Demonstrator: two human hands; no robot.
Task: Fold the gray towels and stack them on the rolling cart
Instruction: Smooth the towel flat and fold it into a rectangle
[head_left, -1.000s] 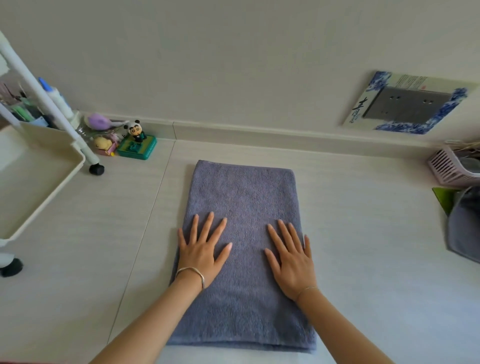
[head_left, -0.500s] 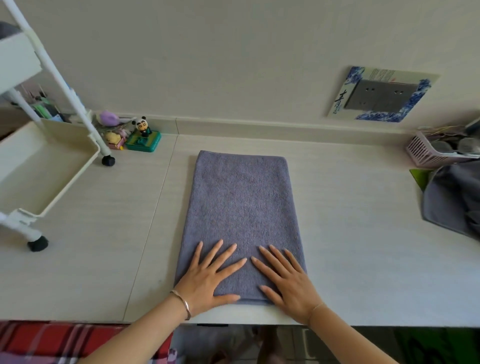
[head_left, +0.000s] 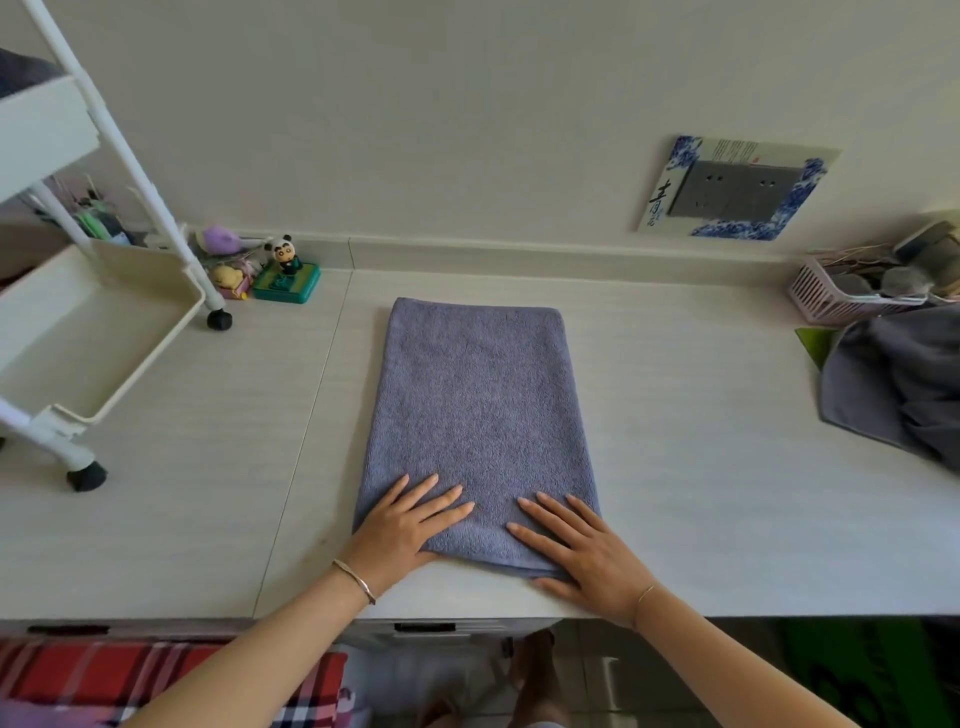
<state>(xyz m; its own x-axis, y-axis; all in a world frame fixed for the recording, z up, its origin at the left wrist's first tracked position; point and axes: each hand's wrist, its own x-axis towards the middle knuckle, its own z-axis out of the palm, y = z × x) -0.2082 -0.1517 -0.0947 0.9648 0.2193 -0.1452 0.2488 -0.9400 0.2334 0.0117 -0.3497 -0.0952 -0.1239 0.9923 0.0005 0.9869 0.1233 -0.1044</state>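
Both the left hand (head_left: 402, 525) and the right hand (head_left: 582, 540) lie flat, fingers straight, pressing the gray towel (head_left: 478, 410)'s near end, gripping nothing. Its long axis runs straight away from them across the desk (head_left: 701, 467).

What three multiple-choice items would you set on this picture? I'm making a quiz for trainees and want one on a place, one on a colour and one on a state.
1. Where does the rolling cart stand from the folded towel?
A. to its left
B. to its right
C. on top of it

2. The slatted basket at the far right of the table is:
A. pink
B. blue
C. black

3. The left hand and right hand are:
A. pinching the towel's far corners
B. lying flat on its near end
C. lifted clear of it

Key:
1 A: the cart's trays and wheels are at the left edge of the view.
2 A: its slats are pale pink.
3 B: both hands rest open on the cloth near the table's front edge.
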